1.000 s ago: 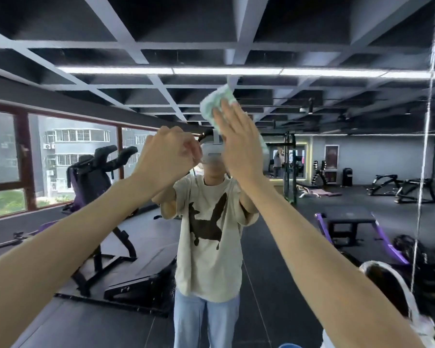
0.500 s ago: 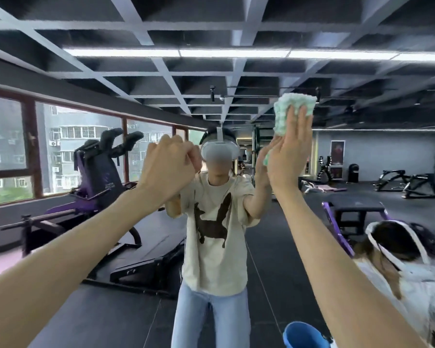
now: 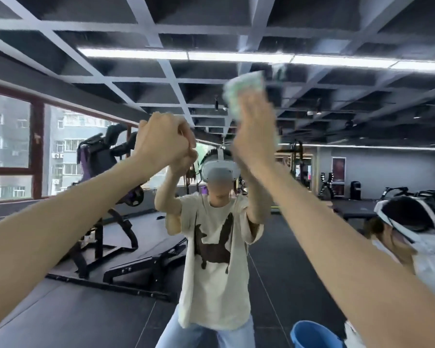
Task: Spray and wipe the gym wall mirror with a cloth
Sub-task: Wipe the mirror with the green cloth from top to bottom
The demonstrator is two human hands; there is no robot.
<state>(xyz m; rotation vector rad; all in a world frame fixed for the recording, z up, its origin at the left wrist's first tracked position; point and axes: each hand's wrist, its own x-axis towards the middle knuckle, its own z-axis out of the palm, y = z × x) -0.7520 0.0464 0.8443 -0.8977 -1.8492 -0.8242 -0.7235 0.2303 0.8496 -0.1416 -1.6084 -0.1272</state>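
**Cloth high on the glass, under the right palm**

Facing the wall mirror (image 3: 337,151), both arms raised.

High, right of centre: pale green-and-white cloth (image 3: 244,89), bunched, flat against the glass. Directly over its lower part: right hand (image 3: 255,131), fingers straight and close together, pointing up, palm pressing the cloth onto the mirror. Upper edge of the cloth showing above the fingertips. Hand and cloth both blurred, so finer finger detail not readable.

Left of that and a little lower: left hand (image 3: 163,141), curled into a tight fist, knuckles at the glass and meeting their own reflection. Nothing showing within the curled fingers. Well clear of the cloth, not touching it. Open gap between the two hands.

In the glass, centre: reflection of the person (image 3: 211,259), cream T-shirt with dark print, light jeans, white headset, arms up in the same pose.

Near right, low: second person (image 3: 412,222), head bent, white strap over dark hair, white top. Bottom right corner: blue bucket (image 3: 314,335), rim and upper wall only.

Far left in the reflection: black-and-purple gym machine (image 3: 103,172) in front of a row of windows (image 3: 10,151). Overhead: long light strip (image 3: 186,55) across a dark grid ceiling.
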